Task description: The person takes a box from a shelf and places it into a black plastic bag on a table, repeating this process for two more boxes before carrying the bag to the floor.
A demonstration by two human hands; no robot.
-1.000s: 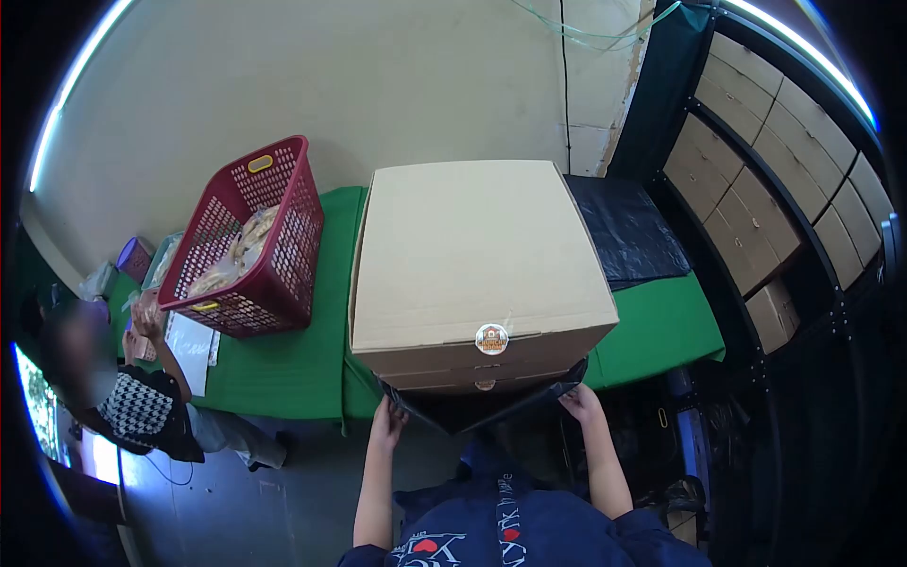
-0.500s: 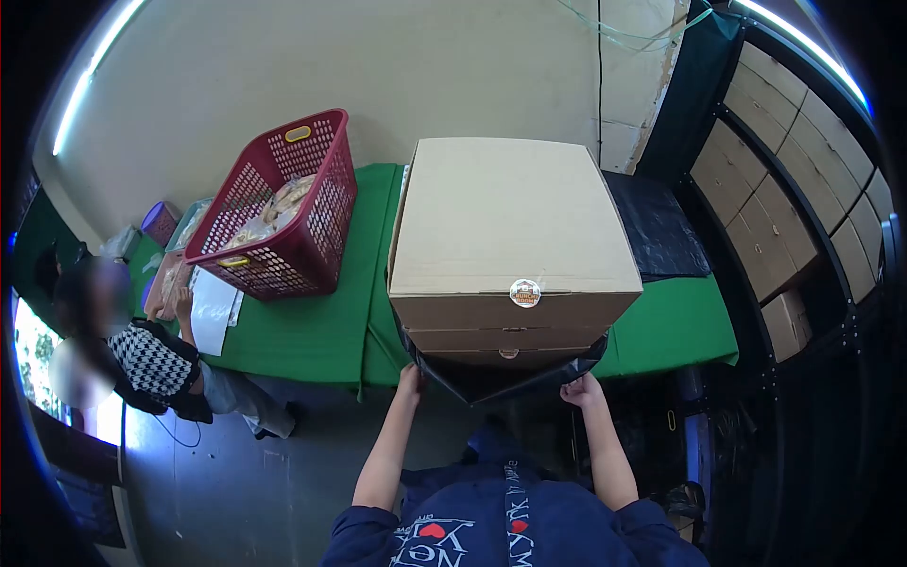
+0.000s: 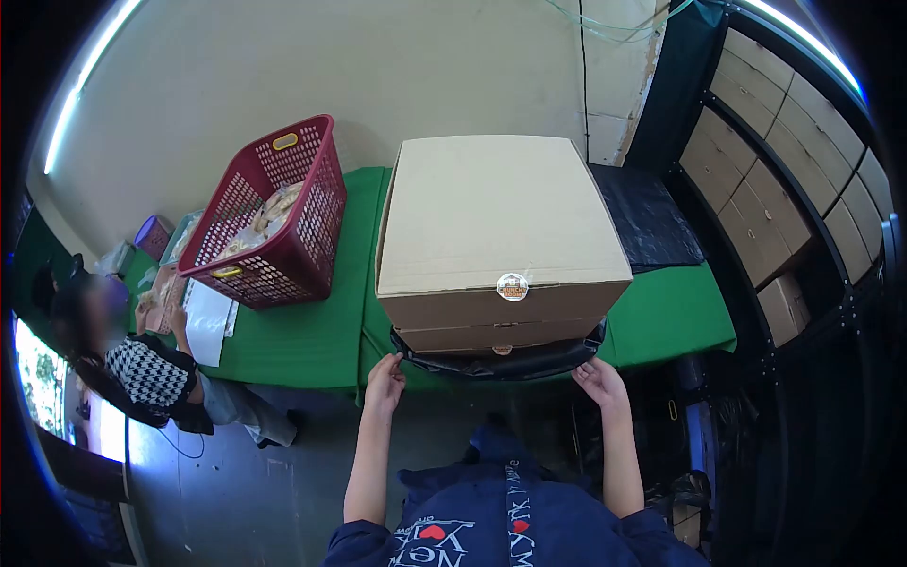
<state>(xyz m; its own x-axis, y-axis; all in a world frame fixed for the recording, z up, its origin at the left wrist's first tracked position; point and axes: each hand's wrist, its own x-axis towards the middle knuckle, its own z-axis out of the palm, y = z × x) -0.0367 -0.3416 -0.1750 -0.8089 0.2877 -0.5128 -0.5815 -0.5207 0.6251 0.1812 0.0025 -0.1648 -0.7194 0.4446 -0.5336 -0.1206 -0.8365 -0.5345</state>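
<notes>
Since the earlier shots the black bag (image 3: 501, 364) has slid up around the bottom box, so less of it hangs below the table edge, and both hands have come up with it.

The left hand (image 3: 385, 376) is pinching the bag's rim at the near left corner, fingers curled around the plastic. The right hand (image 3: 601, 381) has the rim at the near right corner, fingers looser but closed on the edge too. The bag wraps the lowest of the stacked cardboard boxes (image 3: 496, 227), which sit on the green table (image 3: 302, 335), at its near edge, roughly centre.

Left of the stack there's a red basket (image 3: 269, 222) with packets inside. Further left another person (image 3: 142, 373) sits at the table end. More boxes fill the shelf (image 3: 765, 180) on the right.
</notes>
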